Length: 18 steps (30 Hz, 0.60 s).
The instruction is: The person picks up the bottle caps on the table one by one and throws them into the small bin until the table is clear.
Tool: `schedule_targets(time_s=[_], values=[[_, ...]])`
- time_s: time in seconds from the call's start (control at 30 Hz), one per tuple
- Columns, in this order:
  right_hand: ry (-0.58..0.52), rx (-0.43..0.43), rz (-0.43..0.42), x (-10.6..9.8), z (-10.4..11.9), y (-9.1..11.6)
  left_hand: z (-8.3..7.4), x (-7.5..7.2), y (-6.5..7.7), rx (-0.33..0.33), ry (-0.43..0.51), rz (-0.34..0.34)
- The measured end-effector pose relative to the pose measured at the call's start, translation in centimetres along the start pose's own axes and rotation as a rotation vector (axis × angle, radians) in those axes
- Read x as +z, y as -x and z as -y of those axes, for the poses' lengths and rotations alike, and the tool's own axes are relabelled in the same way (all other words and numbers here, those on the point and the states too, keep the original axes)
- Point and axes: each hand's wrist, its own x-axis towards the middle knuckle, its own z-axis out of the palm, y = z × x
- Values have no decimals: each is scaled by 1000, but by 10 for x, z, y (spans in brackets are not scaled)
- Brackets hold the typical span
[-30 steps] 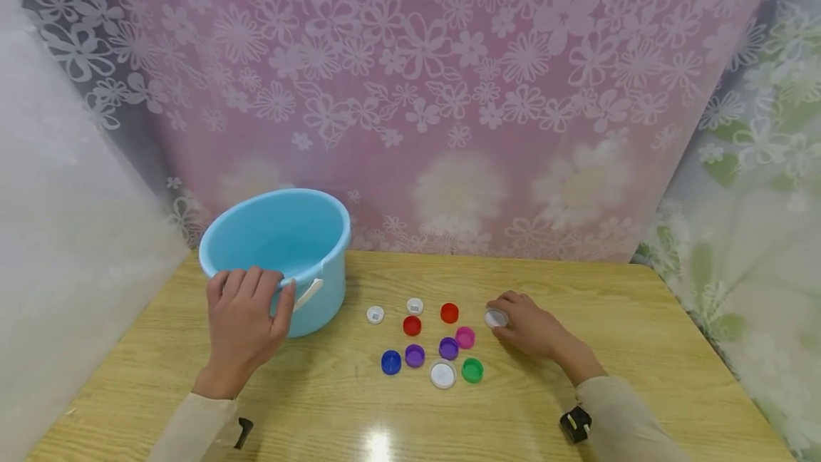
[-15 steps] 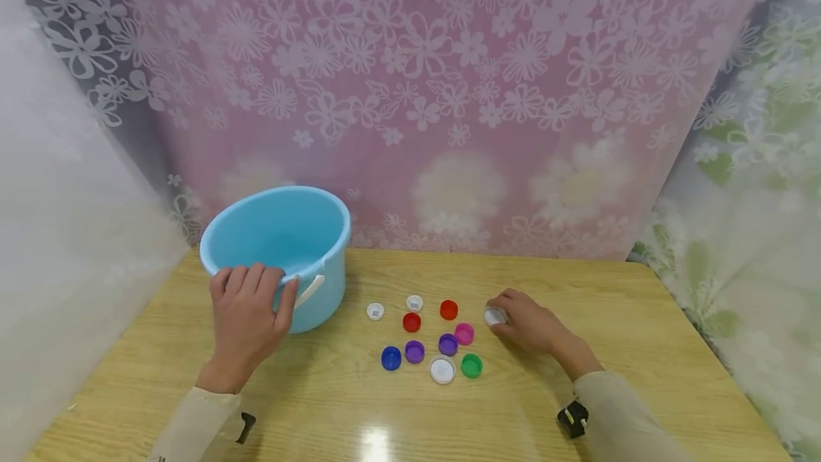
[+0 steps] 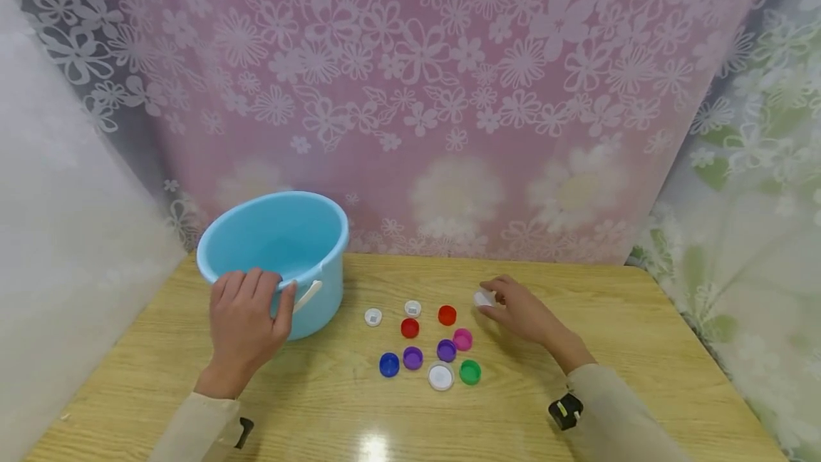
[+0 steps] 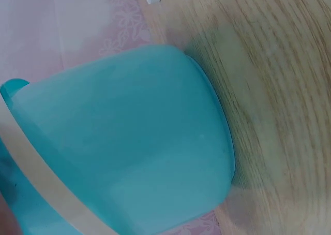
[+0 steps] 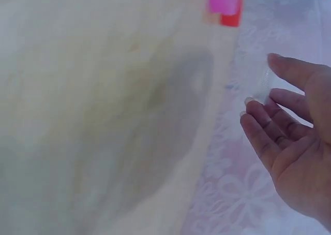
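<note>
My left hand (image 3: 246,326) grips the front rim of a light blue bucket (image 3: 330,294), fingers over the edge. The bucket's wall (image 4: 134,131) and pale handle (image 4: 49,180) fill much of the left wrist view. Thumb and fingers of my right hand (image 3: 526,316) pinch a white bottle cap (image 3: 483,299), right of the other caps. In the right wrist view this cap (image 5: 265,85) is raised above the table, partly hidden by the fingers. Closest to that hand lie a red cap (image 3: 447,315) and a pink cap (image 3: 462,339).
Several more caps lie on the wooden table (image 3: 545,412): a second red cap (image 3: 410,328), a blue cap (image 3: 388,364), a green cap (image 3: 470,372), a large white cap (image 3: 440,376), two purple ones and two small white ones. A pink floral curtain (image 3: 442,105) hangs behind.
My right hand has lifted the white cap from the table and moved slightly left and away from me. The left hand stays on the bucket rim.
</note>
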Motion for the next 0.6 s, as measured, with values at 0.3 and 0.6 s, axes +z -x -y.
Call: schedule_targets(time_s=[0.3,0.6], values=[[-145,-71,-135,-24,45,-34,0,-2,-1,5,-2,14],[-162,-76,-160,-38,91,-68,1,-2,-2,12,4,19]])
